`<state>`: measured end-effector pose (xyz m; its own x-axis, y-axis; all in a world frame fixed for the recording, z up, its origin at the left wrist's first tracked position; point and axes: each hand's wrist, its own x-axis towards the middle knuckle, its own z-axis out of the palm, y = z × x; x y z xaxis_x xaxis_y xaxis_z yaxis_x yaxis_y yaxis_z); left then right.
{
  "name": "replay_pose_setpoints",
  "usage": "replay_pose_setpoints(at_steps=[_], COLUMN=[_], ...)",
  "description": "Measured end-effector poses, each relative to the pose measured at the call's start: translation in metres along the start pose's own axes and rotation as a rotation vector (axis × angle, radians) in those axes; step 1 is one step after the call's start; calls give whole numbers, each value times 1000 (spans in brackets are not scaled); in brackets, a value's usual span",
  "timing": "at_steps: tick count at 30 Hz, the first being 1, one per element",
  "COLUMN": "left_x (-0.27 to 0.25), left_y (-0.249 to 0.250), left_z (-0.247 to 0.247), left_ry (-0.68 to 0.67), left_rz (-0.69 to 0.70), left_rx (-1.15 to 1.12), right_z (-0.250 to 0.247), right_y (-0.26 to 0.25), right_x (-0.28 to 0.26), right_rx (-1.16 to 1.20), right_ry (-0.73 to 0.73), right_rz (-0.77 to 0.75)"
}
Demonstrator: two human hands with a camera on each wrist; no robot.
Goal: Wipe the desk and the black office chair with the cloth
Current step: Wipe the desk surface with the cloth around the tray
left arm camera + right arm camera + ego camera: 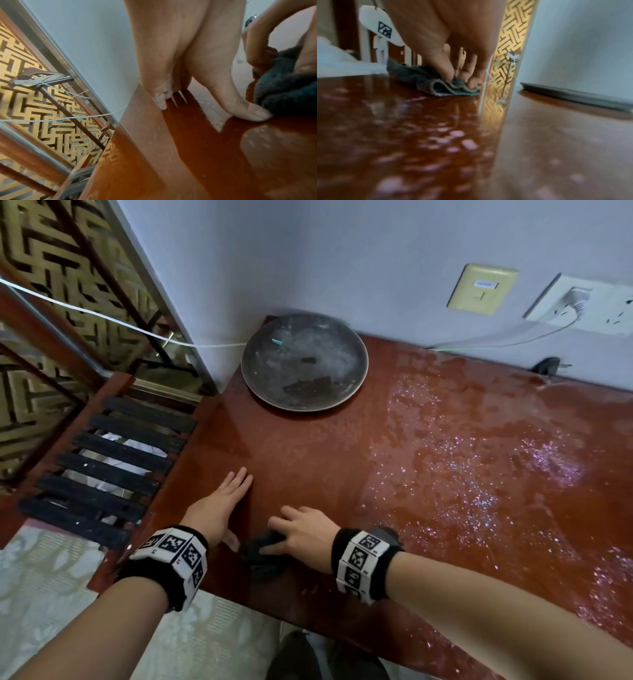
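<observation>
The red-brown desk point(325, 460) is glossy on its left part and covered with dust and glittering specks on the right. A dark grey cloth point(261, 558) lies bunched near the front edge. My right hand point(297, 531) is on top of it, fingers bent down and gripping its folds point(440, 86). My left hand point(221, 501) lies flat on the desk just left of the cloth, fingers straight, and its thumb point(248, 112) touches the cloth point(283, 88). No black office chair can be made out.
A round, dusty metal plate point(305, 361) sits at the desk's back left corner against the wall. A black plug point(548, 364) lies at the back right under a wall socket point(582, 306). A black slatted rack point(102, 467) stands left of the desk.
</observation>
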<state>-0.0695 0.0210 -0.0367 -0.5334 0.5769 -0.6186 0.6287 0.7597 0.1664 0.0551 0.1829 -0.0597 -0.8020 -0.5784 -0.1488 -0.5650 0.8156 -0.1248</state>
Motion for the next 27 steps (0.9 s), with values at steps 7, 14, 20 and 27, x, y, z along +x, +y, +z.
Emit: replay_pose_setpoints(at_steps=[7,14,20,27], left_x=[-1,-2,5,12], left_y=[3,21,64,83], left_z=[-5,-5,9,10], left_ry=[-44,-32,-59,-60], left_rz=[-14,46,276,227], left_rx=[19,83,188,236], right_z=[1,-22,0,-17], right_y=[-21,29,-15,43], right_x=[-48,-76,-118,-115], right_rx=[147,140,221,226], right_ry=[-93,-186,-241,-141], right_rz=[-91,380,125,600])
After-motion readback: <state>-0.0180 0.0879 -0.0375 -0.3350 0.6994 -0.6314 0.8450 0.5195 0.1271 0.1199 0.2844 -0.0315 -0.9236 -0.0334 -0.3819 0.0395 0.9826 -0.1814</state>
